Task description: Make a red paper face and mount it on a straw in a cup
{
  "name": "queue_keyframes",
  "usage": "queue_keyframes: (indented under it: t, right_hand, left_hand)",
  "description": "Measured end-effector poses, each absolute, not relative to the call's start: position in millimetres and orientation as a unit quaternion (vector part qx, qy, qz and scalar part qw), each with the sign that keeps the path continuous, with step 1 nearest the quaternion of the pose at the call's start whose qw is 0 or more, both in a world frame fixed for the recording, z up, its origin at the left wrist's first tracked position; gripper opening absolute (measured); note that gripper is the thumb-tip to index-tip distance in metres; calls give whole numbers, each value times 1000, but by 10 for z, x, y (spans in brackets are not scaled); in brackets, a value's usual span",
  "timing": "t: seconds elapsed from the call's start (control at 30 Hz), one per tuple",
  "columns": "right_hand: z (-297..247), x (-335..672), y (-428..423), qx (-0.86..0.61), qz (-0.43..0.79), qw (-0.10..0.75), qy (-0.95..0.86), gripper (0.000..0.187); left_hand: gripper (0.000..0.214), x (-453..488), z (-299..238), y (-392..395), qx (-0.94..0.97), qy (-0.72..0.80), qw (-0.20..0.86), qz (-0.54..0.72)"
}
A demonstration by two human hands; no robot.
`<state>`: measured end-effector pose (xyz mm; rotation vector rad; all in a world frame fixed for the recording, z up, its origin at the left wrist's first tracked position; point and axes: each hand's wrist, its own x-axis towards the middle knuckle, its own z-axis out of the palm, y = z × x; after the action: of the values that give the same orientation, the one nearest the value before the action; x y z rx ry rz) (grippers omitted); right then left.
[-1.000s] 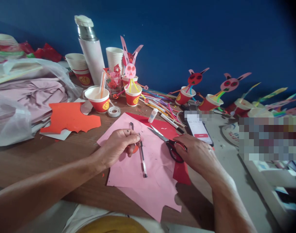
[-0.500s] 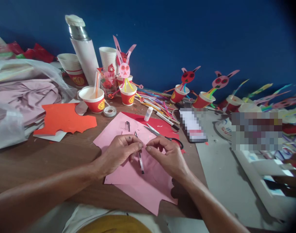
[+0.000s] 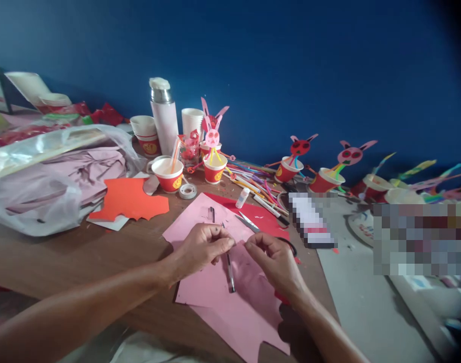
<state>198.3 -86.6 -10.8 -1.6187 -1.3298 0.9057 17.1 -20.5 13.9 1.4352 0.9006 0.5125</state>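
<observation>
My left hand [image 3: 205,247] and my right hand [image 3: 273,259] meet over a pink paper sheet [image 3: 230,297] on the wooden table [image 3: 102,257]. Both hands have their fingertips pinched close together; whatever small piece is between them is too small to make out. A clear pen [image 3: 229,264] lies on the pink sheet just under the fingertips. Scissors [image 3: 249,222] rest on red paper [image 3: 268,219] just beyond my right hand.
Red paper cups [image 3: 169,176] with paper rabbit figures [image 3: 212,136] line the blue wall. A white thermos [image 3: 165,117], a tape roll [image 3: 188,191], a glue stick [image 3: 241,197], coloured straws [image 3: 253,179], orange paper [image 3: 130,199] and a plastic bag [image 3: 45,171] crowd the table.
My right hand left the scissors and came over to meet my left hand's fingertips above the pink paper. The camera view has tilted upward.
</observation>
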Motion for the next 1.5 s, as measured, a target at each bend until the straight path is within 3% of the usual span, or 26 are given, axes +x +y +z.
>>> queue_keyframes:
  t: [0.17,0.27,0.37,0.53,0.8,0.9,1.03,1.23,1.5]
  right_hand:
    - [-130,1984,-858,-642,359,413,-536,21]
    - [-118,1979,-856,-637,361,419,-537,22]
    - [-105,1975,-854,-634,355,434,-532,24]
    - [-144,2004,-835,-620,354,472,-517,21]
    - [-166,2042,-819,-604,355,493,-516,16]
    - [-108,2079,-826,-594,360,516,-501,18]
    - [-16,2118,-830,-582,387,551,-456,25]
    - [63,2027,-865,-566,373,549,-488,22]
    - [126,1961,-905,-600,341,516,-508,19]
  left_hand:
    - [43,109,127,-17,671,400,583,225]
    - [43,157,128,209,698,413,532,244]
    - [38,300,146,470,751,409,413,313]
    - [47,621,66,786,779,398,374,309]
    - [19,888,-47,836,819,319,338,336]
    - [20,739,45,715,839,272,309,356]
    - [18,421,144,448,912,139,182,342]
    - [21,270,237,133,932,154,199,261]
    - [13,314,136,74,927,137,195,289]
